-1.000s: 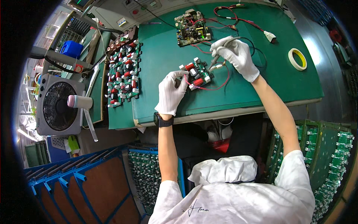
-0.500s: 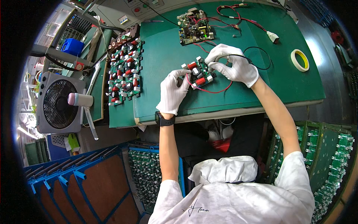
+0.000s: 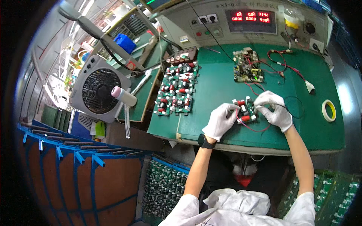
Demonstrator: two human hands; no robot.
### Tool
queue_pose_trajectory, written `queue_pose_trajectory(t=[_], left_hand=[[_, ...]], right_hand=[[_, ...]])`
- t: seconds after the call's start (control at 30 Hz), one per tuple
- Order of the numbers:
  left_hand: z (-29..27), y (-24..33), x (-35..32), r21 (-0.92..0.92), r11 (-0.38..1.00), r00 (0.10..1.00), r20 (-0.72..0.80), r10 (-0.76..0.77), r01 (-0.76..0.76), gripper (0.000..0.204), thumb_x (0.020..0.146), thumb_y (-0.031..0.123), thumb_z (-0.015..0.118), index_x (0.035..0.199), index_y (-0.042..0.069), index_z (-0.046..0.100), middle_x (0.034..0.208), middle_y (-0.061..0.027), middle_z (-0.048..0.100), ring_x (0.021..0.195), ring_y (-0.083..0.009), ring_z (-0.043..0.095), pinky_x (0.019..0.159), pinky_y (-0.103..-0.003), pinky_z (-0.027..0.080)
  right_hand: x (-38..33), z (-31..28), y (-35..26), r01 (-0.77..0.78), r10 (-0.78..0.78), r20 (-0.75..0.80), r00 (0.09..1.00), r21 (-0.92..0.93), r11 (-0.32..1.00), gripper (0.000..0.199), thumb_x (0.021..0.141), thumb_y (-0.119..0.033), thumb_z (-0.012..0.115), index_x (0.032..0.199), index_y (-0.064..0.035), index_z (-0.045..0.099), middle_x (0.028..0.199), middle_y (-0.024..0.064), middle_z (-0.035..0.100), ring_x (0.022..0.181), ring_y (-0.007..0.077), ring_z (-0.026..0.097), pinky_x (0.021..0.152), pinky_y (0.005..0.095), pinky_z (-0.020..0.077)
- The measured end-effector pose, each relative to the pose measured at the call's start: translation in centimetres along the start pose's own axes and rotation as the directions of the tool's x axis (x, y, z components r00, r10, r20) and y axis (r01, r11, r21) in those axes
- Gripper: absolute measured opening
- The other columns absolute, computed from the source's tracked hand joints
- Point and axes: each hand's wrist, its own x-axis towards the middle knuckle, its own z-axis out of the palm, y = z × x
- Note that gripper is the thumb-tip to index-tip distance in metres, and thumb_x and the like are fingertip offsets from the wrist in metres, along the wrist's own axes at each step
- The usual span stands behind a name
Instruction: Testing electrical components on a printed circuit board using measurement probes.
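Observation:
A small circuit board [image 3: 245, 110] with red and white parts lies on the green bench mat [image 3: 215, 90]. My left hand [image 3: 220, 120], in a white glove, grips its left edge. My right hand [image 3: 274, 110], also gloved, presses on its right side where red and black wires [image 3: 260, 129] lead off. A second, larger board [image 3: 247, 69] lies farther back with red leads attached.
A batch of small boards [image 3: 176, 90] lies at the mat's left. A grey fan [image 3: 98, 90] stands left of the bench. A tape roll [image 3: 329, 110] lies at the right. A test unit with red displays [image 3: 250, 17] lines the back. Racks of boards [image 3: 164, 186] sit below.
My right hand came down from above the board onto its right side. The view has shifted, so the bench sits more to the right.

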Motion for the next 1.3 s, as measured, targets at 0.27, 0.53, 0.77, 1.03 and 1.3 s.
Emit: queue_pose_trajectory(t=[0.27,0.53,0.77,1.03,1.3], left_hand=[[0.4,-0.8,-0.3,0.028,1.0,1.0,0.006,-0.004,0.003,0.016,0.094,0.008,0.077,0.111,0.006,0.075,0.095,-0.0117,0.074,0.065,-0.0188,0.062,0.065,-0.031,0.053],[0.2,-0.6,-0.2,0.043,0.997,0.997,0.042,-0.06,0.059,0.017,0.094,0.01,0.077,0.111,0.007,0.075,0.099,-0.0149,0.074,0.074,-0.0289,0.069,0.071,-0.036,0.056],[0.6,-0.7,-0.3,-0.007,1.0,1.0,-0.013,-0.022,0.022,0.016,0.096,0.007,0.077,0.111,0.005,0.076,0.092,-0.0094,0.073,0.059,-0.0127,0.056,0.061,-0.029,0.049],[0.3,-0.7,-0.3,0.023,0.999,1.0,0.015,-0.024,0.024,0.016,0.095,0.007,0.076,0.112,0.006,0.076,0.094,-0.0101,0.074,0.06,-0.0137,0.057,0.061,-0.029,0.05],[0.0,0.1,-0.1,0.005,0.997,0.997,0.023,-0.073,0.073,0.014,0.096,0.007,0.076,0.11,0.006,0.077,0.094,-0.0104,0.075,0.062,-0.0135,0.057,0.062,-0.029,0.05]], right_hand=[[-0.6,0.2,0.2,-0.073,0.076,-0.029,0.997,0.08,0.994,0.017,0.086,-0.003,0.083,0.102,-0.0033,0.076,0.101,0.0102,0.078,0.099,0.0273,0.071,0.09,0.0394,0.0583],[0.0,0.0,-0.1,0.011,-0.011,-0.019,1.0,-0.036,0.999,0.017,0.083,-0.004,0.085,0.099,-0.0064,0.078,0.097,0.01,0.079,0.093,0.0296,0.074,0.089,0.04,0.0587],[-0.3,-0.1,-0.2,-0.032,0.031,-0.032,0.999,-0.017,0.999,0.016,0.084,-0.005,0.084,0.098,-0.0052,0.077,0.097,0.0094,0.078,0.095,0.0295,0.073,0.089,0.0401,0.0585],[-0.1,-0.3,-0.4,0.018,-0.019,-0.013,1.0,-0.104,0.994,0.019,0.082,-0.003,0.085,0.1,-0.0065,0.077,0.098,0.0095,0.079,0.095,0.0304,0.073,0.089,0.0407,0.0588],[0.5,-0.3,-0.6,0.164,-0.164,0.017,0.986,-0.166,0.972,0.02,0.084,-0.006,0.084,0.101,-0.0087,0.075,0.098,0.0103,0.076,0.094,0.0332,0.073,0.088,0.0434,0.0583]])
